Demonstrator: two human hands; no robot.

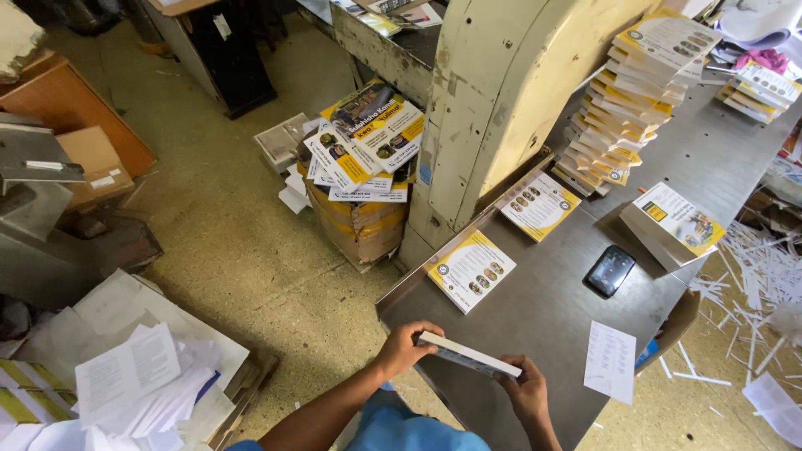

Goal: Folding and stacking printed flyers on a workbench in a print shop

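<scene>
Grey metal table (pixel 551 317), left hand (pixel 399 348) and right hand (pixel 526 391) clamped on leaflet stack (pixel 468 356), phone (pixel 611 270) near.

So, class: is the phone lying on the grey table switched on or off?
Off, as far as can be seen: the phone lies flat on the metal table with a dark, unlit screen showing only glare.

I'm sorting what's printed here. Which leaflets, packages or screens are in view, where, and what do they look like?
Thin stack of leaflets: held between left hand and right hand, white edges.
Yellow-and-white leaflets: flat on grey table.
Tall leaflet pile: table's far end.
Phone: dark screen, on table.
Cardboard box: floor, topped with leaflets.
</scene>
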